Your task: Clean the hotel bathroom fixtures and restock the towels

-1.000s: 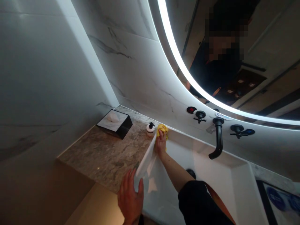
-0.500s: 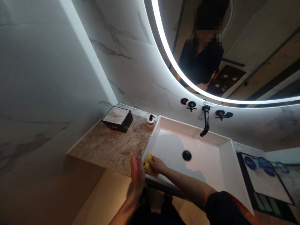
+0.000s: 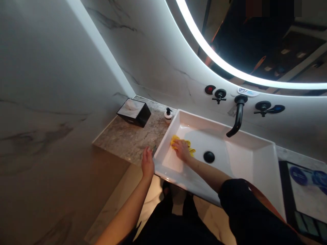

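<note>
My right hand [image 3: 182,149] holds a crumpled yellow cloth [image 3: 175,139] against the inside of the white rectangular sink [image 3: 260,144], near its left wall. Parts of the cloth stick out past the fingers on both sides. My left hand [image 3: 147,164] is at the outside of the sink's front left corner, by the counter edge, fingers stretched out and holding nothing; whether it touches the sink I cannot tell. The black drain plug [image 3: 208,157] lies to the right of the cloth.
A tissue box [image 3: 140,117] and a soap pump bottle [image 3: 168,116] stand on the stone counter [image 3: 122,143]. The black spout [image 3: 238,117] juts over the basin between two cross handles. A dark-framed tray [image 3: 290,194] lies right of the sink. Above is a lit mirror [image 3: 245,44].
My right hand has carried the cloth from the front left rim farther back and into the basin, where the cloth is more spread out. My left hand remains beside the corner.
</note>
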Action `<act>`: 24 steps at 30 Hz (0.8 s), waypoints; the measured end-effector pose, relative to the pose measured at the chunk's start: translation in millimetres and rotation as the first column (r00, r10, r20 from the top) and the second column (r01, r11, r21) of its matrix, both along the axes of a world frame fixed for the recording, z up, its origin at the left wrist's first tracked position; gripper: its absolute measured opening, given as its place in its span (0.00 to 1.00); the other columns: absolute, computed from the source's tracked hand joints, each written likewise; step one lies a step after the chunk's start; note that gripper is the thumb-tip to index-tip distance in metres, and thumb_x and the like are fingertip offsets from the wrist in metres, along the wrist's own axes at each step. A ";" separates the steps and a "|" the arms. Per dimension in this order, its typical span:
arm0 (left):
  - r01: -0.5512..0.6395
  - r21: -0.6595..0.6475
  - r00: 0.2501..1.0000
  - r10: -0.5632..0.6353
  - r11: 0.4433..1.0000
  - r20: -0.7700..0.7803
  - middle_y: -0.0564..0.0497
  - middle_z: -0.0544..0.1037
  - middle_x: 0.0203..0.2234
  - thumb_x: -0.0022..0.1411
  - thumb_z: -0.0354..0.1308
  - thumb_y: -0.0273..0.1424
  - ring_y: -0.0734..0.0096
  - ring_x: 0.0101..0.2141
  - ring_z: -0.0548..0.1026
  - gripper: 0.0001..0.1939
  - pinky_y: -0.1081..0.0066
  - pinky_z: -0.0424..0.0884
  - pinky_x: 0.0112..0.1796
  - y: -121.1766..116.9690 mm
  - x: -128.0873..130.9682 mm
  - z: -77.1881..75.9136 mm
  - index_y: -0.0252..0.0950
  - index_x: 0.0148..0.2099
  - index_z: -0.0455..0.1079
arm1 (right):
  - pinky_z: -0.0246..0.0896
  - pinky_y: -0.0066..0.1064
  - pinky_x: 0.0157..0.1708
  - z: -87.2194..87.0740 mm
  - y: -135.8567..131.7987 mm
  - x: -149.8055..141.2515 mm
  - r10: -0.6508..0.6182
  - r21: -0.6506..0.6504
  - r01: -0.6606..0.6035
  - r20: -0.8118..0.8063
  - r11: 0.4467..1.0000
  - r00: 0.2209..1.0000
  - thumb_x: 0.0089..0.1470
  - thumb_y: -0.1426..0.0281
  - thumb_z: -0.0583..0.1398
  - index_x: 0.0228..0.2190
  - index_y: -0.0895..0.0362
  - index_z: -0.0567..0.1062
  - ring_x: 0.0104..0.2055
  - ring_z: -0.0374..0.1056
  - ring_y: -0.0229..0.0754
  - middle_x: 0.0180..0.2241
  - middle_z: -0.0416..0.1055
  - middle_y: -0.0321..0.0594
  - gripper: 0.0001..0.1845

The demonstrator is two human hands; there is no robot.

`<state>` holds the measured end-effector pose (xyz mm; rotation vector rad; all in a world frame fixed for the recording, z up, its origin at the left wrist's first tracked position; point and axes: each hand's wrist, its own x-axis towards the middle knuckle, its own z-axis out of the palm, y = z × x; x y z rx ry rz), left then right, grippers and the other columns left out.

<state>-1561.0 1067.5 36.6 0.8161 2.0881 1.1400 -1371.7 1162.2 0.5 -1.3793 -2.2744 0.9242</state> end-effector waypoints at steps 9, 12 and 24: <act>-0.166 0.015 0.837 0.133 0.986 0.530 0.36 0.68 0.64 0.73 0.27 0.52 0.60 0.66 0.65 0.39 0.57 0.61 0.65 4.3 3.9 20.4 0.34 0.74 0.49 | 0.67 0.38 0.58 35.5 -71.6 -21.2 0.197 -0.218 -0.365 -0.546 0.905 0.814 0.63 0.65 0.56 0.50 0.49 0.80 0.57 0.71 0.44 0.54 0.76 0.37 0.17; -0.096 0.011 0.910 0.083 0.995 0.407 0.37 0.67 0.65 0.74 0.28 0.49 0.61 0.67 0.63 0.36 0.56 0.59 0.66 3.8 4.8 16.1 0.35 0.74 0.48 | 0.64 0.40 0.62 36.3 -68.6 -21.5 0.168 -0.251 -0.350 -0.544 0.902 0.822 0.63 0.62 0.57 0.49 0.48 0.81 0.59 0.69 0.43 0.55 0.76 0.37 0.17; 0.149 -0.035 0.986 -0.146 0.988 0.076 0.35 0.74 0.54 0.72 0.38 0.52 0.53 0.55 0.73 0.37 0.52 0.65 0.60 11.3 -4.5 -3.1 0.31 0.70 0.58 | 0.63 0.45 0.62 60.8 -184.7 366.9 -0.010 -0.520 0.114 0.199 0.846 0.980 0.61 0.59 0.56 0.52 0.54 0.80 0.60 0.70 0.51 0.57 0.73 0.55 0.23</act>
